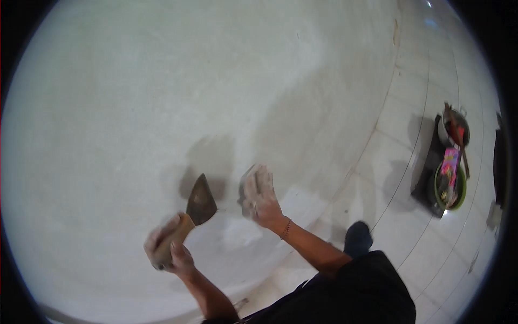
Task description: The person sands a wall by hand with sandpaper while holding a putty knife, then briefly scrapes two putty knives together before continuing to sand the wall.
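Note:
My left hand (171, 245), its fingers pale with dust, is closed round the tan handle of a trowel (202, 201). The trowel's dark, pointed metal blade tilts up and to the right, in front of the pale plastered wall (135, 108). To the right of the blade is my right hand (260, 195), coated in the same whitish dust. Its fingers are stretched upward and lie along the wall surface, with a thin shadow at their left edge. A beaded bracelet (286, 229) circles the right wrist.
White floor tiles (377, 178) run along the wall's base at right. On them, a dark stand (430, 178) bears a metal pot (444, 132) and a green basin (462, 194) with a pink packet (449, 162). My dark-covered foot (358, 238) is near the wall.

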The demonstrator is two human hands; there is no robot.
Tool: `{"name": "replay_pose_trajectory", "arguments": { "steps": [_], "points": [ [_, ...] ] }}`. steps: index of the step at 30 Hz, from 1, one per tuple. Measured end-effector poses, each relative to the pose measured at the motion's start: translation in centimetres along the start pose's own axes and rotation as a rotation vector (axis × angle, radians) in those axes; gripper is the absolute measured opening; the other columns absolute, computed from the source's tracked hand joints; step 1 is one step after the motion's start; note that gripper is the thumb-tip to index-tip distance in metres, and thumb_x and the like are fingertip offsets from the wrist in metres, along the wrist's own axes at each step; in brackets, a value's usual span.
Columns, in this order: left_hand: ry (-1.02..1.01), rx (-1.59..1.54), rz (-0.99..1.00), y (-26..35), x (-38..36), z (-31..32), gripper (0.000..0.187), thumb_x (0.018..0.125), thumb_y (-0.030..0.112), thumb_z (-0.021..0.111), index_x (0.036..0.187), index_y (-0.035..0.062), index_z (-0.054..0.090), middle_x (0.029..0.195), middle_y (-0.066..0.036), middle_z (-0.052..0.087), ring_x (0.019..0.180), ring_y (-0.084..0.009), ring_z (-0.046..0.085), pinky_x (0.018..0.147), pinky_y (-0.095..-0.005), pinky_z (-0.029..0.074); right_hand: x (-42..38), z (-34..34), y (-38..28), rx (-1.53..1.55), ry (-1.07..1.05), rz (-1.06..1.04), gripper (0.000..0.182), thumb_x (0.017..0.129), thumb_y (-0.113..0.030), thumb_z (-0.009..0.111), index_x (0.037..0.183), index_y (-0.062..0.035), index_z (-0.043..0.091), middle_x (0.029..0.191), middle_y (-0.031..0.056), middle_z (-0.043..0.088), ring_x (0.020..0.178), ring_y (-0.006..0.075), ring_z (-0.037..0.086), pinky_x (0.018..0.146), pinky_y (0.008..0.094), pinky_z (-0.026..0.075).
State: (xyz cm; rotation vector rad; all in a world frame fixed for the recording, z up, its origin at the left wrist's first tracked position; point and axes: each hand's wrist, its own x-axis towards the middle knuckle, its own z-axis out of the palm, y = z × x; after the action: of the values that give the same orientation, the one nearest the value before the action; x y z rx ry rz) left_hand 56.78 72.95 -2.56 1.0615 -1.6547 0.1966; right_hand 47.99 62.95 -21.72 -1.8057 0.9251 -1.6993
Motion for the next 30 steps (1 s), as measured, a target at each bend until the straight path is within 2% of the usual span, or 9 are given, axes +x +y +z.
{"name": "replay_pose_trajectory", "arguments": {
  "steps": [9,10,11,13,15,19,23,25,30],
  "points": [
    [0.115,0.013,0.215,-2.1,-1.2,-7.7,0.053,0.078,0.044,0.061,0.105,0.0033,0.041,0.080,-0.009,0.057,0.076,-0.0230,0.061,0.079,-0.0468,0.052,16.2,-3.2,-4.8,-0.289,0.144,-0.436,0.062,0.080,-0.057,0.048,0.136,-0.0342,0.033,0.146,0.0121,0.020,0.130,0.0439,0.018,0.102,0.0641,0.012],
    [0.028,0.028,0.536,-1.4,1.0,-4.5,0.020,0.091,0.018,0.049,0.090,0.0017,0.039,0.093,-0.011,0.046,0.072,-0.0249,0.063,0.064,-0.0358,0.062,20.3,-5.2,-4.0,-0.358,0.163,-0.490,0.058,0.083,-0.055,0.046,0.136,-0.0341,0.033,0.145,0.0120,0.021,0.129,0.0424,0.022,0.103,0.0618,0.015],
    [0.160,0.112,0.461,-2.8,0.3,-5.5,0.029,0.089,0.028,0.054,0.085,0.0006,0.043,0.075,-0.009,0.053,0.055,-0.0206,0.061,0.052,-0.0349,0.060,24.0,-6.8,-0.9,-0.217,0.057,-0.304,0.058,0.085,-0.052,0.045,0.137,-0.0299,0.032,0.146,0.0125,0.020,0.130,0.0408,0.021,0.105,0.0577,0.015],
    [-0.102,-0.005,0.430,-1.9,1.1,-4.7,0.019,0.092,0.017,0.047,0.103,0.0013,0.045,0.107,-0.011,0.053,0.073,-0.0240,0.065,0.068,-0.0378,0.060,27.5,-8.9,6.0,0.185,0.054,0.177,0.057,0.089,-0.042,0.043,0.138,-0.0152,0.032,0.146,0.0147,0.019,0.133,0.0361,0.017,0.109,0.0470,0.014],
    [0.058,0.072,0.275,-2.1,0.7,-3.4,0.034,0.086,0.030,0.053,0.104,0.0028,0.043,0.097,-0.010,0.055,0.079,-0.0239,0.062,0.077,-0.0424,0.054,19.8,-6.3,4.8,-0.290,0.444,0.052,0.074,0.088,-0.050,0.043,0.139,-0.0001,0.022,0.146,0.0165,0.018,0.134,0.0339,0.018,0.108,0.0479,0.014],
    [0.017,0.053,0.197,-2.9,2.1,-0.7,0.038,0.085,0.035,0.054,0.106,0.0053,0.042,0.098,-0.013,0.058,0.096,-0.0273,0.058,0.094,-0.0489,0.042,8.7,1.7,-0.5,-0.065,0.241,-0.118,0.085,0.081,-0.067,0.034,0.142,-0.0100,0.019,0.147,0.0152,0.016,0.135,0.0371,0.012,0.107,0.0552,0.005],
    [0.053,0.009,0.368,-2.6,3.4,-0.4,0.033,0.088,0.032,0.051,0.106,0.0050,0.042,0.101,-0.014,0.058,0.099,-0.0315,0.057,0.098,-0.0499,0.039,21.5,-5.8,0.7,-0.398,0.291,-0.401,0.080,0.083,-0.064,0.037,0.141,-0.0116,0.022,0.146,0.0154,0.019,0.133,0.0368,0.019,0.106,0.0566,0.011],
    [0.152,0.080,0.347,-2.2,3.3,-0.4,0.029,0.090,0.029,0.048,0.106,0.0051,0.043,0.104,-0.014,0.058,0.105,-0.0357,0.054,0.099,-0.0503,0.037,23.1,-7.5,6.9,0.257,0.262,0.057,0.073,0.087,-0.054,0.040,0.141,-0.0105,0.021,0.147,0.0152,0.015,0.135,0.0355,0.014,0.107,0.0554,0.007],
    [0.099,0.036,0.313,-1.9,3.3,-0.6,0.027,0.090,0.028,0.047,0.105,0.0050,0.045,0.108,-0.016,0.057,0.108,-0.0378,0.053,0.099,-0.0499,0.037,6.1,2.7,1.5,-0.212,0.310,0.077,0.066,0.085,-0.055,0.040,0.140,-0.0219,0.025,0.148,0.0146,0.012,0.134,0.0391,0.014,0.105,0.0579,0.012]
  ]
}}
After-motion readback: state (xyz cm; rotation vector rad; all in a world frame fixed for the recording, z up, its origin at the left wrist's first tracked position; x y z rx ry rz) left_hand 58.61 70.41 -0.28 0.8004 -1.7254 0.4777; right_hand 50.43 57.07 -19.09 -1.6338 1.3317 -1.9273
